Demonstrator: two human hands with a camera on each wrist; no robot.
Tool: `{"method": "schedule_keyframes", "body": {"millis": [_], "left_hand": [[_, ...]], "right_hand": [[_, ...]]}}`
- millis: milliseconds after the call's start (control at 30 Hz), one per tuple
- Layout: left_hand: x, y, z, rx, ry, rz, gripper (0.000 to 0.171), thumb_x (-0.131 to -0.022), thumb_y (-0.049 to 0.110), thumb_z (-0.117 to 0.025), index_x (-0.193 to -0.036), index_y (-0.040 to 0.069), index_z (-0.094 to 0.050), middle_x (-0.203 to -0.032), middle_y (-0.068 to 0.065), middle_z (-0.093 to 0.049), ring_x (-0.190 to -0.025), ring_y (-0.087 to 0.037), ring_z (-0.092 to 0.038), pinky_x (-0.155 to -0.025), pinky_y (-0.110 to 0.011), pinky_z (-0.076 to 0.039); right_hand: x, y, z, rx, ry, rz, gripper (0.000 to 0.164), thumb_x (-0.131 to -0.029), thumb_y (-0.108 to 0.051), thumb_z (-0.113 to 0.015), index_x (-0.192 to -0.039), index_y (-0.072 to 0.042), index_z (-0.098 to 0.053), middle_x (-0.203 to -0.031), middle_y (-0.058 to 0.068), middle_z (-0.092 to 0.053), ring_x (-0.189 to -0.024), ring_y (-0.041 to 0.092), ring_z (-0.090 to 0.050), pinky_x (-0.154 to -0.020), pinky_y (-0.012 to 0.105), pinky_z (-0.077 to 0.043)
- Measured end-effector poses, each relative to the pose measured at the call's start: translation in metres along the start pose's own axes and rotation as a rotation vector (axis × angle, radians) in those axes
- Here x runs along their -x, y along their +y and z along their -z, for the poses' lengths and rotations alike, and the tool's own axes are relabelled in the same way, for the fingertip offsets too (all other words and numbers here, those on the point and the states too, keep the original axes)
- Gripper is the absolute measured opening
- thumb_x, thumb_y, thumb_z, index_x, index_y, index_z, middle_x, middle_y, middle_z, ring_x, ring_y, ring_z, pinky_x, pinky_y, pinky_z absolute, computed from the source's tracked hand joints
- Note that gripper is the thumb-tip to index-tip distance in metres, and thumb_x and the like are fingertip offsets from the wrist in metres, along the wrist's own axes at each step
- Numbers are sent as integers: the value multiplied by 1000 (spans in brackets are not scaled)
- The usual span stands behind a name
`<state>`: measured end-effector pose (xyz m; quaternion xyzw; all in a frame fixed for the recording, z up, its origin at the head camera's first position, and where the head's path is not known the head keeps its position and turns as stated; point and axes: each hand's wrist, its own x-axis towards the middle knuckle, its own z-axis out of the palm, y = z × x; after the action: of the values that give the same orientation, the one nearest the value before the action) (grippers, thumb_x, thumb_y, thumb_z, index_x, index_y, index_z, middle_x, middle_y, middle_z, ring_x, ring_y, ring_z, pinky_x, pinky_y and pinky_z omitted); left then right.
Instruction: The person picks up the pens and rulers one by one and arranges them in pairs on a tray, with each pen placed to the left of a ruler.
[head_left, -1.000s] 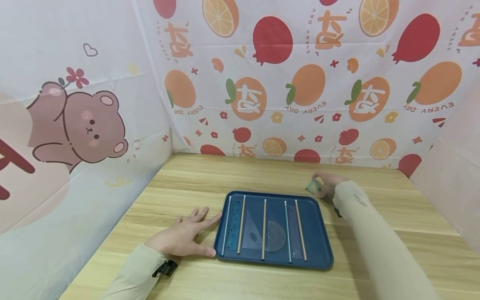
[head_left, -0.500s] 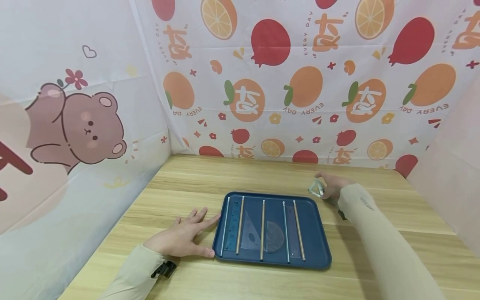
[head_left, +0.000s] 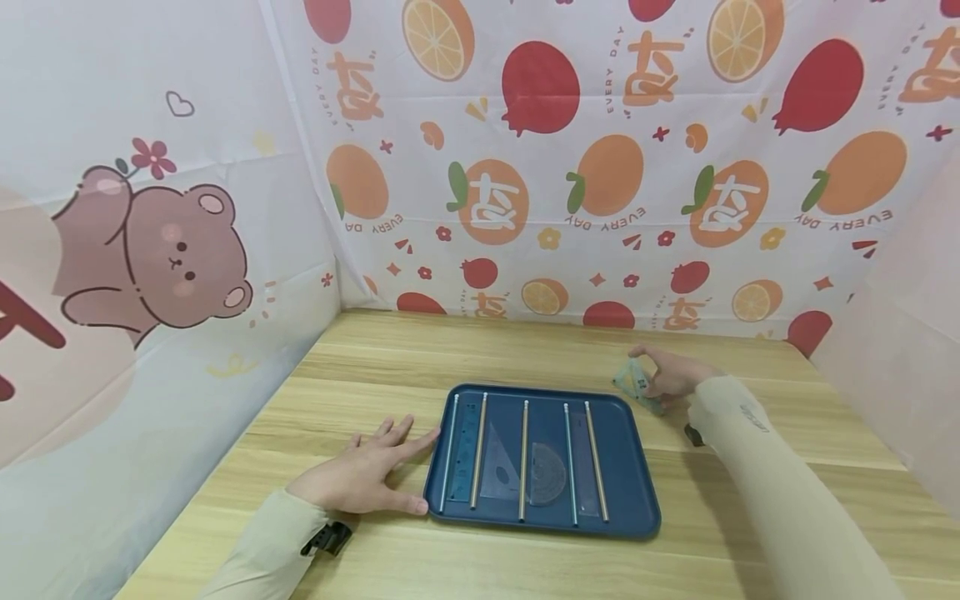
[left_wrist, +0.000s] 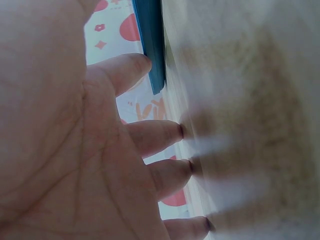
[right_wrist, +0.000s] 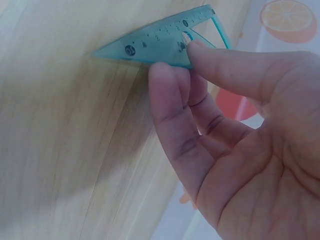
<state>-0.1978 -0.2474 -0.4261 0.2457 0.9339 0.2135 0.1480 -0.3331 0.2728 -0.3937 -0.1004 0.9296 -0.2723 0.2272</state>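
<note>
My right hand (head_left: 671, 375) is beyond the tray's far right corner, pinching a translucent green set square (head_left: 632, 379) between thumb and fingertips. In the right wrist view the set square (right_wrist: 165, 40) shows printed scale marks and a cut-out, its pointed end facing left. My left hand (head_left: 367, 475) lies with spread fingers beside the dark blue tray (head_left: 637, 475), thumb and index finger at its left rim. In the left wrist view the other fingertips (left_wrist: 172, 132) meet the wooden table, and a fingertip reaches the tray's edge (left_wrist: 152, 50).
On the tray lie several pencils (head_left: 523, 458), a blue ruler (head_left: 463, 454), a purplish ruler (head_left: 587, 467), a clear set square (head_left: 500, 471) and a clear protractor (head_left: 547, 475). A fruit-print cloth (head_left: 540, 183) hangs behind the wooden table (head_left: 390, 358); a bear-print cloth (head_left: 187, 250) hangs left.
My right hand has shifted slightly right and turned the set square, so its face and outline look different. The left hand stays by the tray, and the view shifts slightly.
</note>
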Motion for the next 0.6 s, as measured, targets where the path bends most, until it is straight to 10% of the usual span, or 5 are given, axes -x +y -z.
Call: {"method": "schedule_keyframes", "body": {"millis": [367,600], "left_hand": [[1,1,0,-4,0,0,103,-86,68,-80,-170,30,-34,-177,-29,-17,-161,-62,-11,-114,-92,-10],[3,1,1,-7,9,-7,104,-86,69,-80,-170,29,-34,-176,-31,-17,-161,-62,-12,-114,-92,-9]], "right_hand": [[13,-3,-5,-7,65,61,77,-103,0,-65,-167,-9,-23,-130,32,-65,-90,25,-72,-77,37,-64],[22,-6,-10,19,100,120,78,-103,0,-66,-168,-9,-23,-112,21,-72,-84,21,-72,-76,39,-63]]}}
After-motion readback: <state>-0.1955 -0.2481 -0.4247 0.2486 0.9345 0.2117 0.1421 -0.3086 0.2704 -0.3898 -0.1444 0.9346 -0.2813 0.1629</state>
